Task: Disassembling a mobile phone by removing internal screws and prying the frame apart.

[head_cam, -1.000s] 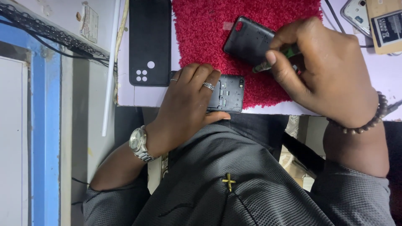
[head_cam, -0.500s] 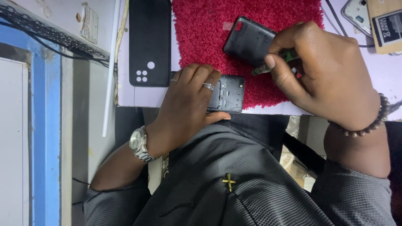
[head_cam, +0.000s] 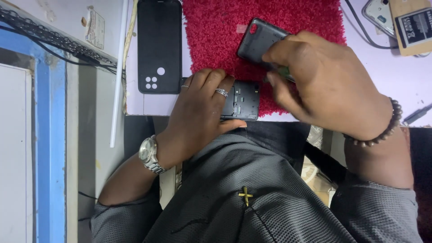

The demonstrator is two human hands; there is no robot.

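Head view: opened dark phone (head_cam: 243,100) under left hand (head_cam: 198,114), right hand (head_cam: 324,85) grip pinching green tool (head_cam: 284,73).

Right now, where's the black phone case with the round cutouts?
In the head view the black phone case lies flat on the pale table, just left of the red mat and above the left hand.
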